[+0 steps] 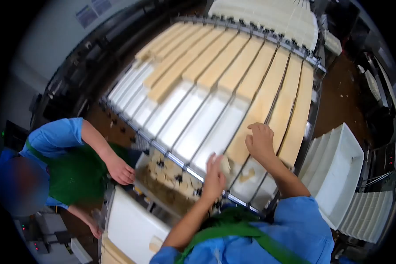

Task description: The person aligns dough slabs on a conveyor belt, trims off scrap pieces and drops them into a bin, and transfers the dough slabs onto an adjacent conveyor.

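Observation:
Pale yellow, tofu-like slabs (242,57) lie lengthwise in the lanes of a wide white conveyor (180,119). My left hand (214,182) is at the near edge, its fingers bent around a small pale chunk (225,165) beside the end of one slab (242,143). My right hand (261,141) is over that slab, with its fingers bent but apart; the fingertips seem to touch its top near the lane divider. A broken scrap (247,176) lies in the lane below my hands.
A co-worker in a green apron (81,176) stands at the left, one hand (120,170) near a trough of scraps (167,176). A white tub (134,220) stands near that trough. White trays (339,171) are stacked at the right. Metal rails (176,157) edge the conveyor.

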### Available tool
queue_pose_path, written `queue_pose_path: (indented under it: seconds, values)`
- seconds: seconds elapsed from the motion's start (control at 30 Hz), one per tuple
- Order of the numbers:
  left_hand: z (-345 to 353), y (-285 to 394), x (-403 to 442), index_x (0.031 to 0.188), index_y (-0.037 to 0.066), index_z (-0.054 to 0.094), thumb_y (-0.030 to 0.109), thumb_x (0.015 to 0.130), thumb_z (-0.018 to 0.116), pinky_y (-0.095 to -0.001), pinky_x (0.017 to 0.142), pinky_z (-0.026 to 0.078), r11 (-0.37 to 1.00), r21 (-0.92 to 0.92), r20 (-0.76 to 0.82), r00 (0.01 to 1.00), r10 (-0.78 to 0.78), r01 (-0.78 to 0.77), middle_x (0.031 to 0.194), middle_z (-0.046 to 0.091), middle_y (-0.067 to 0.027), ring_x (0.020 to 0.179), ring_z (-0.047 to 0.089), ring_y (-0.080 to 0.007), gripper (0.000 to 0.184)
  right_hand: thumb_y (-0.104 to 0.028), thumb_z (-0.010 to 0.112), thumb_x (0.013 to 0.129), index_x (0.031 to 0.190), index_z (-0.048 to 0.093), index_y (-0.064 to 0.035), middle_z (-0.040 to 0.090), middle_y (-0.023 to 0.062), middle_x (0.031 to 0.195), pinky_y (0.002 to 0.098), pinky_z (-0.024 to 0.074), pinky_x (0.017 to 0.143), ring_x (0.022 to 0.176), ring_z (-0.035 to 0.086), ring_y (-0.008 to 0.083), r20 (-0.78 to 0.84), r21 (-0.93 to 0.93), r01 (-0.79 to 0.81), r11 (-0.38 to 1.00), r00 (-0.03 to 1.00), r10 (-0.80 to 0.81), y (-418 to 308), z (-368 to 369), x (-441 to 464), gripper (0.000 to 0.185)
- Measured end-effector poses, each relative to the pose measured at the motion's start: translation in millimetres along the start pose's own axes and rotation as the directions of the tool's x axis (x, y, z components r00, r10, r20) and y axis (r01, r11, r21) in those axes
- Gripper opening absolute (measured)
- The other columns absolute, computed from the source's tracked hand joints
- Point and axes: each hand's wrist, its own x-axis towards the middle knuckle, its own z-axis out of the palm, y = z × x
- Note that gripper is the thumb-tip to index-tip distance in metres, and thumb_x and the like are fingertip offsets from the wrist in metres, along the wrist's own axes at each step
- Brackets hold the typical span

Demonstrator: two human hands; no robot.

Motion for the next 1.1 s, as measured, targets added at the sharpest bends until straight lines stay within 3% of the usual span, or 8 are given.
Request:
queue_pose_path:
  seconds: [0.17,0.3,0.4,0.53,0.63,0.67,0.8,1.1]
  values:
    - [-51.8,-15.3,-59.5,0.128,-0.003,0.042,-0.002,0.078,0.047,-0.0408,0.106,0.030,0.998,0.035,-0.357,0.933,-0.034,0.049,0.132,0.039,-0.0223,0.123,0.040,-0.0362,0.051,-0.024,0.068,0.077,0.099,0.058,-0.0028,0.056,0.0123,0.099,0.0391,0.0440,0.082,0.093,0.054,0.0299,0.412,0.109,0.066,0.992,0.905,-0.105,-26.2,-17.5,-92.6,0.033]
    - [-70.5,-48.0,-108.1,0.128,-0.002,0.043,-0.001,0.077,0.050,-0.0435,0.107,0.030,0.988,0.037,-0.561,0.822,-0.101,0.147,0.130,0.040,-0.0229,0.124,0.038,-0.0371,0.051,-0.030,0.072,0.074,0.099,0.058,-0.0028,0.057,0.0140,0.098,0.0420,0.0429,0.084,0.096,0.054,0.0325,0.377,-0.071,0.001,0.997,0.926,0.026,-34.4,0.5,-105.5,0.039]
    - [-78.6,-58.9,-136.0,0.131,0.000,0.039,0.000,0.073,0.055,-0.0454,0.108,0.027,0.938,0.224,-0.639,0.767,-0.065,0.266,0.130,0.039,-0.0242,0.125,0.035,-0.0408,0.061,-0.015,0.064,0.079,0.101,0.058,-0.0020,0.058,0.0194,0.099,0.0467,0.0403,0.088,0.104,0.052,0.0357,0.279,-0.064,0.247,0.967,0.935,-0.221,6.7,63.8,-116.9,0.026]
    - [-78.1,-64.5,-171.6,0.131,-0.001,0.039,0.000,0.075,0.053,-0.0394,0.106,0.030,0.966,-0.034,-0.687,0.696,-0.209,0.257,0.126,0.038,-0.0232,0.121,0.037,-0.0387,0.058,0.003,0.046,0.076,0.097,0.050,0.0012,0.053,0.0242,0.092,0.0473,0.0422,0.078,0.088,0.052,0.0418,0.311,0.137,0.034,0.990,0.947,-0.076,33.8,79.3,-113.7,0.021]
    - [-78.7,-64.5,-198.2,0.135,0.003,0.036,-0.001,0.082,0.052,-0.0302,0.084,0.045,0.951,-0.157,-0.716,0.633,-0.294,0.265,0.124,0.039,-0.0148,0.103,0.050,-0.0233,0.055,-0.007,0.053,0.083,0.093,0.052,-0.0001,0.053,0.0168,0.085,0.0413,0.0438,0.074,0.081,0.054,0.0343,0.375,0.165,-0.179,0.970,0.921,0.106,77.2,118.6,-98.9,0.012]
    - [-72.4,-74.1,-207.4,0.135,0.003,0.036,-0.001,0.083,0.052,-0.0300,0.084,0.045,0.955,-0.182,-0.728,0.620,-0.292,0.236,0.124,0.039,-0.0146,0.104,0.051,-0.0228,0.055,-0.014,0.047,0.090,0.100,0.058,0.0057,0.057,0.0249,0.095,0.0450,0.0443,0.081,0.088,0.055,0.0390,0.427,-0.048,0.267,0.963,0.877,-0.221,24.2,58.9,-101.5,0.025]
    - [-80.2,-76.8,-246.8,0.135,0.004,0.036,-0.002,0.084,0.051,-0.0293,0.083,0.045,0.946,-0.225,-0.754,0.573,-0.320,0.232,0.123,0.040,-0.0136,0.105,0.051,-0.0212,0.054,-0.004,0.044,0.087,0.095,0.058,0.0060,0.055,0.0251,0.091,0.0461,0.0426,0.081,0.087,0.052,0.0391,0.353,0.301,0.338,0.892,0.829,-0.434,-80.5,26.0,-102.1,0.019]
    - [-117.1,-81.7,-331.4,0.134,0.003,0.038,0.000,0.086,0.051,-0.0312,0.081,0.048,0.918,-0.328,-0.831,0.395,-0.392,0.222,0.121,0.044,-0.0148,0.102,0.052,-0.0213,0.050,-0.019,0.060,0.085,0.119,0.052,0.0032,0.053,0.0252,0.119,0.0427,0.0389,0.097,0.112,0.048,0.0412,0.293,0.441,0.559,0.703,0.650,-0.701,-214.3,42.7,-126.5,0.041]
